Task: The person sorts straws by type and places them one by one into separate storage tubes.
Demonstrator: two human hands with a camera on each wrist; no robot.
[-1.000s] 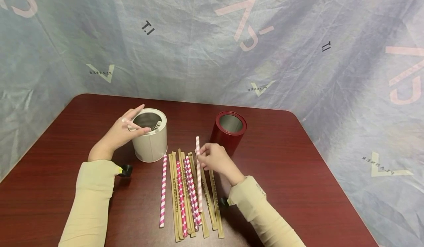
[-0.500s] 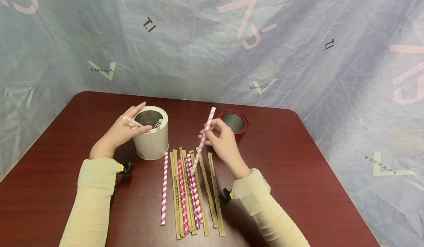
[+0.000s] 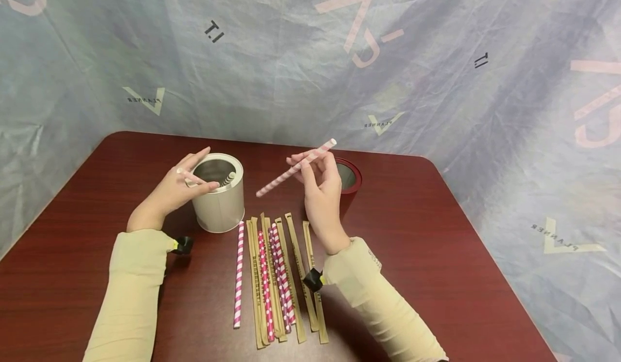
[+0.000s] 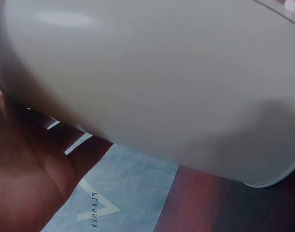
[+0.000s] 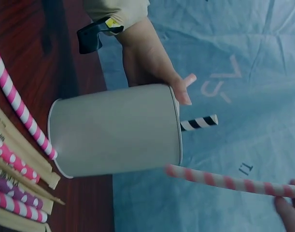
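Observation:
My left hand [image 3: 167, 192] holds the off-white can [image 3: 220, 211] at its left rim, thumb over the edge and fingers along the outside. Inside the can stand a black-and-white striped straw [image 5: 199, 122] and a pale pink one [image 3: 191, 177] beside the thumb. Between thumb and fingers, my right hand [image 3: 322, 200] pinches a pale pink-and-white striped straw [image 3: 286, 175]. It slants in the air, its lower end toward the off-white can; in the right wrist view that end overlaps the rim's edge. Only fingertips [image 5: 288, 212] of this hand show there.
Behind the right hand stands a dark red can [image 3: 354, 176], partly hidden. A magenta striped straw [image 3: 239, 275] lies left of a row with paper-wrapped straws [image 3: 294, 243], a pink dotted straw [image 3: 265, 286] and other patterned ones. The brown table [image 3: 412, 254] ends at a printed cloth backdrop [image 3: 271, 81].
My right hand has lifted the pale pink striped straw from the row, and the straw has turned from near upright to a slant toward the off-white can. The left hand has stayed at the can.

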